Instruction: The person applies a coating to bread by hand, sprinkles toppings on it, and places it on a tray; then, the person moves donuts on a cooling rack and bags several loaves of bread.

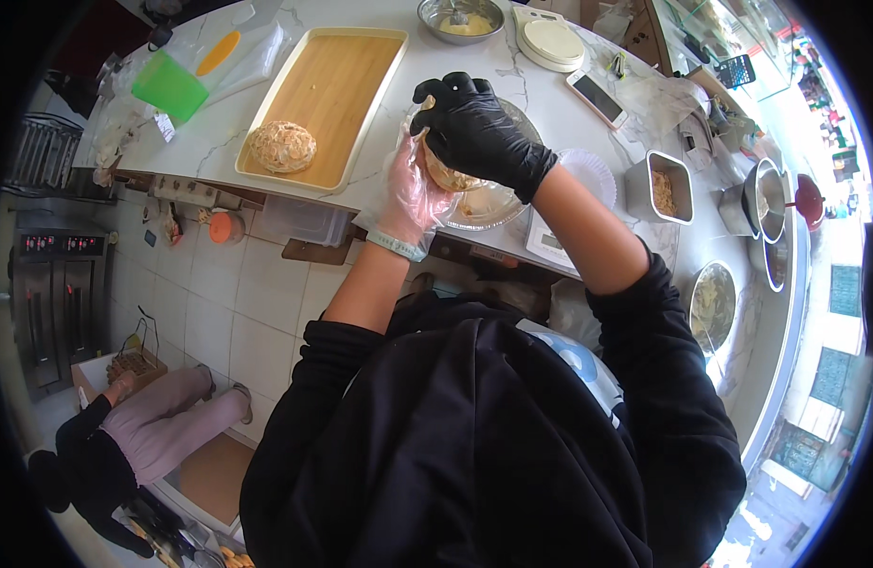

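Above a shiny round tray [493, 213] near the counter's front edge, I hold a round bun [448, 176] coated in pale flakes. My left hand [413, 189], in a clear plastic glove, cups it from the left and below. Over its top and right side curls my right hand [474, 128] in a black glove, covering much of the bun; its fingertips are partly hidden. Another flake-covered bun [283, 147] rests at the near end of a cream-rimmed rectangular tray [361, 118] to the left.
Behind are a metal bowl [490, 28] of creamy mix, a kitchen scale [550, 43] and a phone [597, 97]. A metal tin [635, 194] of flakes stands right, beyond a white fluted plate [593, 175]. A green container [169, 87] sits left. Another person [133, 445] bends at lower left.
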`<state>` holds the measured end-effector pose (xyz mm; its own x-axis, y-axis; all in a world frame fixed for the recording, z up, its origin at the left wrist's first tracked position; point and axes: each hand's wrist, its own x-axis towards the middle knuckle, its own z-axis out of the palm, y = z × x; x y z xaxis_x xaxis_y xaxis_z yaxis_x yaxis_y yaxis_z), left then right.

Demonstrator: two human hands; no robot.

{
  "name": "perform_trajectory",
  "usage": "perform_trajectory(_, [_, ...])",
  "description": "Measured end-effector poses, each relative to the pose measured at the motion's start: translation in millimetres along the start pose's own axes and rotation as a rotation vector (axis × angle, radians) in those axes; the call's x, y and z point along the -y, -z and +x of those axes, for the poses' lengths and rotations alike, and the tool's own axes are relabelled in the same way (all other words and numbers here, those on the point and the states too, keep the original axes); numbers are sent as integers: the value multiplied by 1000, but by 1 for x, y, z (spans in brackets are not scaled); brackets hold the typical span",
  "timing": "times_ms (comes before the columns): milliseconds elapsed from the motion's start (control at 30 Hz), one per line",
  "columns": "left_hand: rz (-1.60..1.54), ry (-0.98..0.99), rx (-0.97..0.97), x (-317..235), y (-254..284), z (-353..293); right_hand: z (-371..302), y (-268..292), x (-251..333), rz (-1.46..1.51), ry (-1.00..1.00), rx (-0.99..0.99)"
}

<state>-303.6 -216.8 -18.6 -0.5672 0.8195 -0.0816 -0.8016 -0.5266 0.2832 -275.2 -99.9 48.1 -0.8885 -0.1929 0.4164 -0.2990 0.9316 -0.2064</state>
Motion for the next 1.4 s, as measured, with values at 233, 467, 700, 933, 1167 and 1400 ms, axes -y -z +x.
perform_trajectory(233, [25,5,-23,-1,7,-2,6,1,-8,-59,108,146])
perform_trajectory(467, [-39,26,44,-3,10,-4,5,5,-14,66,163,114])
perform_trajectory(700, [-64,12,-28,-7,19,-8,5,16,-44,395,-274,-203])
perform_trajectory(933, [-142,-20,-33,-25,36,-8,-65,-55,-105,18,-264,382])
perform_trajectory(1167, [-89,-110,-61,-40,59,-9,-76,-87,-53,242,-151,160])
perform_trajectory(1400, [-102,-145,-99,-44,64,-9,-80,-83,-17,581,45,428])
